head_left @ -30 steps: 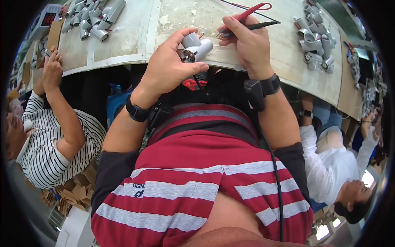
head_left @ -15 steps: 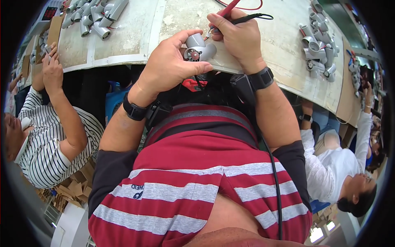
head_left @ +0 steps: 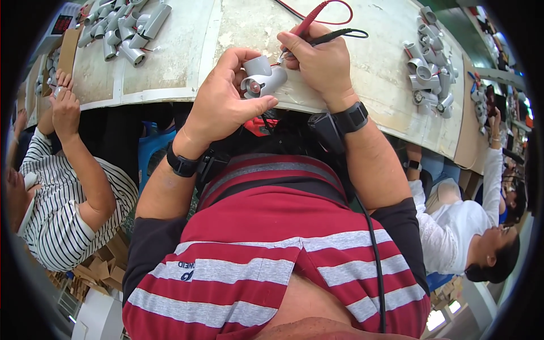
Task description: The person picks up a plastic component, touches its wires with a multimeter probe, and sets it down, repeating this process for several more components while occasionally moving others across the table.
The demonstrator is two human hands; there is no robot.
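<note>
Grey branched plastic tube (head_left: pixel 268 79), left fingers (head_left: pixel 237 56) curled round it, right fingers (head_left: pixel 296 45) pinched on slim red probe (head_left: pixel 310 20), black probe (head_left: pixel 331 36)

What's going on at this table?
A person's left hand is holding a grey branched plastic tube just over the near edge of the worktable. Their right hand grips a red test probe and a black test probe together, tips close to the small white connector beside the tube; whether they touch it is too small to tell. Similar grey tubes lie in a left pile and a right pile.
</note>
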